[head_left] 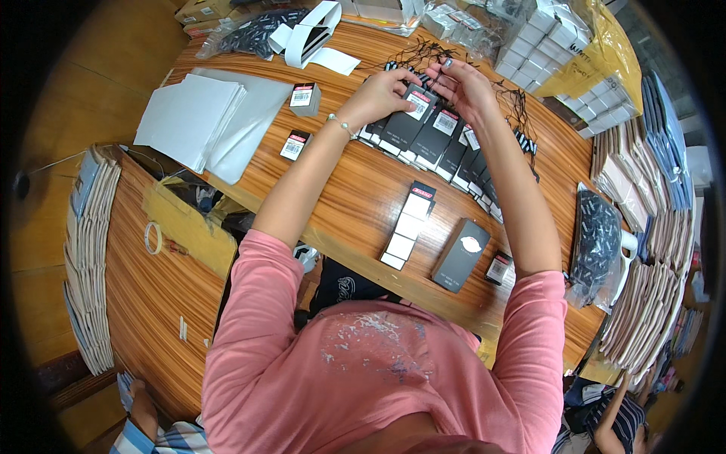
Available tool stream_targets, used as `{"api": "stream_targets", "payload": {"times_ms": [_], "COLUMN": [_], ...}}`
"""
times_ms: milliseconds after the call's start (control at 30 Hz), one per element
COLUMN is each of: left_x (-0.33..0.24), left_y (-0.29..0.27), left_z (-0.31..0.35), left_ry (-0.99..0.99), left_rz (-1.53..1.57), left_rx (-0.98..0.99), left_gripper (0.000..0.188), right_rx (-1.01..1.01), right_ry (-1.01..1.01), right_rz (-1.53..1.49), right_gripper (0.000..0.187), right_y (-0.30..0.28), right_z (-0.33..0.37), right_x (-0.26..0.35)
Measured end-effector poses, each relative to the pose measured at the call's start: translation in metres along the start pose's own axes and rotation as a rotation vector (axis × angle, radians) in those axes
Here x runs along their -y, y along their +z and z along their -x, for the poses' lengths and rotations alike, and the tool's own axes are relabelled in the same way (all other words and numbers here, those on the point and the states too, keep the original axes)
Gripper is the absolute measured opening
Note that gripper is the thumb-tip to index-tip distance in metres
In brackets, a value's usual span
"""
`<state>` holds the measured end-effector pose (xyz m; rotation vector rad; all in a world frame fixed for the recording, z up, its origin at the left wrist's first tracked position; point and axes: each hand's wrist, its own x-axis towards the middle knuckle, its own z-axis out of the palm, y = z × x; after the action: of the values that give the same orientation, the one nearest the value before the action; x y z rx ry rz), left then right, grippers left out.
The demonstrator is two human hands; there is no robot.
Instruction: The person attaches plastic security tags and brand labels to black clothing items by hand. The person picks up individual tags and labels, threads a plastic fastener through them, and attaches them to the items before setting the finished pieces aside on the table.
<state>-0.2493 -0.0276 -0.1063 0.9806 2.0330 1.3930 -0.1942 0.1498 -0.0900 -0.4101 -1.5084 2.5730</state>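
Observation:
A row of black hang tags (pixel 433 142) with white barcode stickers lies overlapped on the wooden table, black cords at their far ends. My left hand (pixel 386 97) is closed on the top of one black hang tag (pixel 401 129), its thumb over the sticker. Just right of it, my right hand (pixel 467 89) has curled fingers, with the fingertips pinched at that tag's black cord. Nearer me lie a strip-like stack of stickered tags (pixel 409 225) and a dark grey pile of tags (pixel 461 256) with a white oval mark.
Two small sticker stacks (pixel 305 100) (pixel 295 144) sit left of the tags, beside white paper sheets (pixel 193 121). Bagged black cords (pixel 595 242) and folded garments (pixel 643 303) line the right. White boxes (pixel 541 45) stand far right. Other people sit at both lower corners.

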Motion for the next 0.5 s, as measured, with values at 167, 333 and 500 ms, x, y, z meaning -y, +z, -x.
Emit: {"api": "stream_targets", "payload": {"times_ms": [167, 333, 500], "left_x": [-0.002, 0.002, -0.004], "left_y": [0.002, 0.001, 0.004], "left_z": [-0.001, -0.001, 0.003], "left_ry": [0.206, 0.174, 0.139], "left_rz": [-0.567, -0.705, -0.793], "left_rx": [-0.214, -0.223, -0.213], "left_gripper": [0.038, 0.037, 0.04], "right_rx": [-0.017, -0.078, -0.066], "right_ry": [0.003, 0.019, -0.093], "right_rz": [0.034, 0.258, 0.341], "right_gripper": [0.013, 0.012, 0.008], "right_y": [-0.005, -0.01, -0.016], "right_z": [-0.001, -0.001, -0.009], "right_x": [0.001, 0.0, -0.007]}}
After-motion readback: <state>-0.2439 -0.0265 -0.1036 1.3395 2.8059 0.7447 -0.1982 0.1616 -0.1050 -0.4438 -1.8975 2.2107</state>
